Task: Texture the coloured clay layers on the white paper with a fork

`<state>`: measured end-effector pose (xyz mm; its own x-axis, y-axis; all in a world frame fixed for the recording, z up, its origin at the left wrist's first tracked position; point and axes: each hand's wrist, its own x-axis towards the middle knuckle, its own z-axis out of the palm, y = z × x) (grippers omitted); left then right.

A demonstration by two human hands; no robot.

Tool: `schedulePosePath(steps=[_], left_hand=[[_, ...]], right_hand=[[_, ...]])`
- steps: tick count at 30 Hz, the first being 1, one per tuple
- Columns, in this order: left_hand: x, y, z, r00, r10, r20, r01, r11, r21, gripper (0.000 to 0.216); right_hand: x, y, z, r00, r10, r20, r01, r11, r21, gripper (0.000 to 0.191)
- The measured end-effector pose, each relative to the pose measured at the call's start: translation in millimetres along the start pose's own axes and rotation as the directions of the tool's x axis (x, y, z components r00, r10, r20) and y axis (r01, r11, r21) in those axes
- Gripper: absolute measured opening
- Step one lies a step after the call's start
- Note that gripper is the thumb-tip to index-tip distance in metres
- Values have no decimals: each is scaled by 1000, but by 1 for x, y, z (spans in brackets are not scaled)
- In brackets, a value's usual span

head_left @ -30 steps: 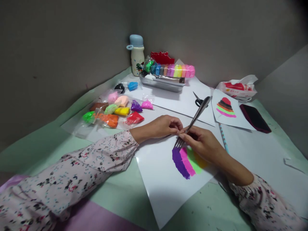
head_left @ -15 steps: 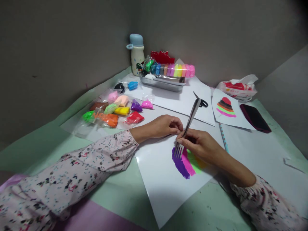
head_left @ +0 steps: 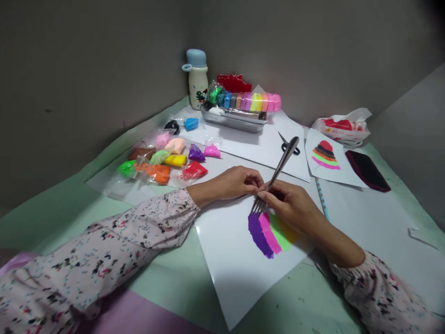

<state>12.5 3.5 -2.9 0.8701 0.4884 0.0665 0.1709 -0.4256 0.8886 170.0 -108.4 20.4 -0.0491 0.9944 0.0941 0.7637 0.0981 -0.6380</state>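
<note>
My right hand [head_left: 290, 204] pinches a metal fork [head_left: 283, 160] low on its neck, handle slanting up and right. The tines point down at the upper end of a purple clay band [head_left: 260, 236]; whether they touch it I cannot tell. Beside that band curve a pink band [head_left: 270, 234], a light green band [head_left: 281, 234] and a yellow one partly under my hand, all on a white sheet [head_left: 229, 269]. My left hand [head_left: 239, 181] rests at the sheet's upper edge, fingers curled together, tips against my right fingertips. What it pinches, if anything, is hidden.
Bagged clay pieces [head_left: 160, 160] lie at left. Behind stand a bottle [head_left: 198, 81] and a metal tray [head_left: 232, 121] with packed colours. Scissors [head_left: 290, 147], a pencil [head_left: 322, 199], a striped picture [head_left: 326, 155], a phone [head_left: 367, 170] and a tissue pack [head_left: 342, 127] lie at right.
My right hand has raised the fork's tines toward the purple band's upper end, and the handle leans further right. My left hand stays in place.
</note>
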Motion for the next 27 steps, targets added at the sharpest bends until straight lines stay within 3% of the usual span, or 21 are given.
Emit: schedulePosePath(steps=[6,14,27], left_hand=[[-2,1,-1,1000,-7,-3,7,1000,3,14],[0,0,-1,1000,-6,6,6,1000,-5,17],[-1,2,0,1000,-4,9,5,1000,-31,15]], right_hand=[[0,3,-3,997,58,-42,-58,998,14,24],[-4,-5,-2,985,14,173,-32,994,102,20],[-2,-2,1,1000,23,2,-23,999,42,19]])
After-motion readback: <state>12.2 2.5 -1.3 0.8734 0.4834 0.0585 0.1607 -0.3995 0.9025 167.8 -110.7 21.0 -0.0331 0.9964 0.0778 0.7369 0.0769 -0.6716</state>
